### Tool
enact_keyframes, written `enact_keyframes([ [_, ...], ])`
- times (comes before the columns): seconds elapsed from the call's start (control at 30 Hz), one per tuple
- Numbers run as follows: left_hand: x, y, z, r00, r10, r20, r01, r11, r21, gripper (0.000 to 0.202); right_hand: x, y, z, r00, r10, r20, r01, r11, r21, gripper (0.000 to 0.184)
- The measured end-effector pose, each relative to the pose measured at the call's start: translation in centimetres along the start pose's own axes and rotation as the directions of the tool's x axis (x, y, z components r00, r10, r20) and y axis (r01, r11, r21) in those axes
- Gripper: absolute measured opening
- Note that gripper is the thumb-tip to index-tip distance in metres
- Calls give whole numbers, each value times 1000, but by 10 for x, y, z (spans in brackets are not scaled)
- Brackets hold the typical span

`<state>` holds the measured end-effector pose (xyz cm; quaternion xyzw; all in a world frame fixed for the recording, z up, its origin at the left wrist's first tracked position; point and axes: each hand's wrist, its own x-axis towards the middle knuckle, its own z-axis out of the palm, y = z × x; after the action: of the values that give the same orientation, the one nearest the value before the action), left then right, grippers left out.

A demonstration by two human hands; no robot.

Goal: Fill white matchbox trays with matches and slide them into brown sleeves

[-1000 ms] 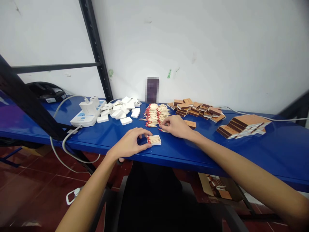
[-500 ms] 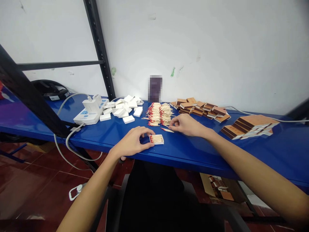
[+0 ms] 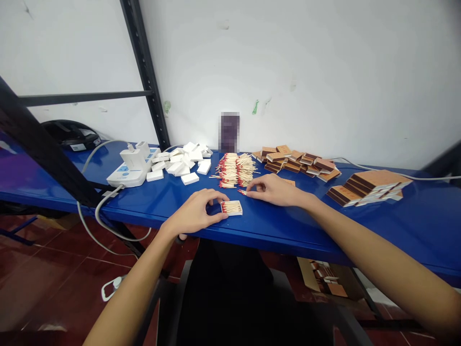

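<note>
My left hand (image 3: pixel 196 211) grips the left end of a small white matchbox tray (image 3: pixel 231 207) filled with red-tipped matches, flat on the blue table (image 3: pixel 173 197). My right hand (image 3: pixel 273 190) lies just right of the tray, its thumb and fingers pinched on a few matches (image 3: pixel 243 192) on the table surface. Behind both hands sits a pile of loose matches (image 3: pixel 236 169).
A heap of empty white trays (image 3: pixel 182 162) and a white power strip with plugs (image 3: pixel 131 168) are at the left. Brown matchbox sleeves (image 3: pixel 295 161) and a stacked row of boxes (image 3: pixel 367 186) lie at the right. A black shelf upright (image 3: pixel 144 72) rises at the back.
My right hand left the loose pile and drew a few matches toward the tray. My left hand has stayed on the tray.
</note>
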<state>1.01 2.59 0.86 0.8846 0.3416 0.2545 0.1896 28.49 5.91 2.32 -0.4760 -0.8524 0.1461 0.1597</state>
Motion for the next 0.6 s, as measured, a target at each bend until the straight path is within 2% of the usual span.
enact_keyframes([
  [0.4, 0, -1, 0, 1000, 1, 0, -1, 1000, 6, 32, -2, -2, 3, 995, -99, 28, 96, 991, 94, 32],
  [0.6, 0, 0, -1, 1000, -17, 18, 17, 1000, 11, 33, -2, 0, 4, 997, -80, 3, 79, 993, 86, 26],
])
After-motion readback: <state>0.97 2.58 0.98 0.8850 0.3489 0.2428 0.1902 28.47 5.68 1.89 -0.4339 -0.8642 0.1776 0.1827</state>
